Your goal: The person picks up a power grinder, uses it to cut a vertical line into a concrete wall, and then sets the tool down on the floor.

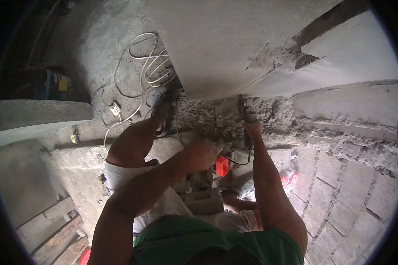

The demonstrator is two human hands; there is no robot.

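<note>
My right hand (253,129) is wrapped round the body of an angle grinder (251,114), whose disc (240,106) stands upright near the lower edge of the plastered wall. A dark power cord (239,164) loops from the grinder's rear towards my left hand (204,155). That hand is closed in front of my body, fingers together and slightly blurred. Whether it grips the cord or something small cannot be made out. Just beyond its fingertips, lower down, is a red box-like object (222,166).
Broken rubble (212,117) lies along the wall's foot. A pale extension cord (141,88) coils on the floor beside a white socket block (115,108). The plastered wall (225,48) has a cut slot (327,22). Blockwork (331,190) rises at right; a yellow-labelled bag (59,84) sits left.
</note>
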